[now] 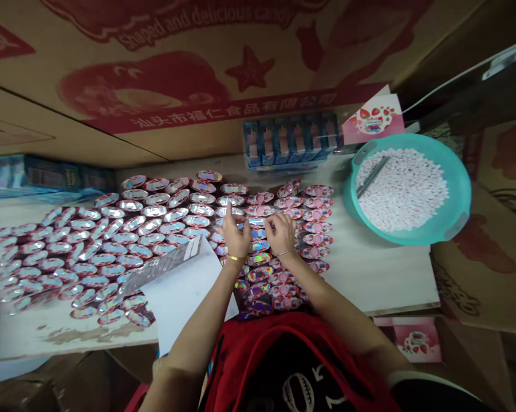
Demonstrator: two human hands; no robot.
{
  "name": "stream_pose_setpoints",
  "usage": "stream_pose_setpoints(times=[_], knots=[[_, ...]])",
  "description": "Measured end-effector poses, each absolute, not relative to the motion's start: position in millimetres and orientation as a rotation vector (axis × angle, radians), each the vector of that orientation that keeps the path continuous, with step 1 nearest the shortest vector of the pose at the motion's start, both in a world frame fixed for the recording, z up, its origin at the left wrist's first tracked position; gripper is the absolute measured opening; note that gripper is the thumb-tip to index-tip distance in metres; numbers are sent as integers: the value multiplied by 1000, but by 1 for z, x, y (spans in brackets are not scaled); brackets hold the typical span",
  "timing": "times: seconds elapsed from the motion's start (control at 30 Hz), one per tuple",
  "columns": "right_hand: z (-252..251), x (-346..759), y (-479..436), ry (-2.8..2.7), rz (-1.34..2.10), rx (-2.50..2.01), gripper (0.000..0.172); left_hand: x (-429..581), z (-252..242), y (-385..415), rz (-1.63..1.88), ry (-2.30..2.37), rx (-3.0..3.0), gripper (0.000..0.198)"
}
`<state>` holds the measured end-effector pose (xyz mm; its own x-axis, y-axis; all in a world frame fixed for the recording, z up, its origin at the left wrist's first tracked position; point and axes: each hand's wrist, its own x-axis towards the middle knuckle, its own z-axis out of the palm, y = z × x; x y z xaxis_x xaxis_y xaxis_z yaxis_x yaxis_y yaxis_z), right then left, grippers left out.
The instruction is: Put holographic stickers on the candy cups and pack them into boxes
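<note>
Rows of small foil pouches (149, 226) stand on the table with their oval mouths gaping upward. My left hand (237, 233) is over the middle rows, index finger stretched forward, thumb and other fingers closed at the left end of one foil pouch (256, 221). At that pouch's right end, my right hand (281, 233) pinches with thumb and forefinger. Round pink pieces show in the pouches of the right-hand columns, while shiny rainbow-coloured surfaces show in the column below my hands. A white sheet (186, 292) with clear plastic film (163, 269) lies partly under my left forearm.
A teal basin (459, 189) full of small white pieces, with a grey scoop (373, 177) in it, stands at the right. Blue boxes (290, 143) and a pink strawberry-print box (373, 120) are at the back, before large cartons (189, 86). More blue packs (47, 177) stand at left.
</note>
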<state>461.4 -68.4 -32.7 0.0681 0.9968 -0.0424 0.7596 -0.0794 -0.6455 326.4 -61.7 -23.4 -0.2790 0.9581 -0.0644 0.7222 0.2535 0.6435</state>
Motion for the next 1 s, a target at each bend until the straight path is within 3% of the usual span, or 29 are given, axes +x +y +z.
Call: stream_pose_setpoints(times=[0.17,0.23,0.43,0.63,1.0], knots=[[-38,460,-70,-1828,655,-1893,22,328,-27,-59,549,2139,1637,65],[-37,462,-68,-1763,660,-1856,32,324,-23,-58,552,2167,1684,59],[-20,464,-58,-1376,882,-1640,48,315,16,-61,1001,1923,1634,19],[-10,458,-51,-953,1315,-1477,37,314,23,-57,1058,1804,1284,20],[-14,478,-39,-1107,1009,-1576,34,321,24,-20,955,1562,884,14]])
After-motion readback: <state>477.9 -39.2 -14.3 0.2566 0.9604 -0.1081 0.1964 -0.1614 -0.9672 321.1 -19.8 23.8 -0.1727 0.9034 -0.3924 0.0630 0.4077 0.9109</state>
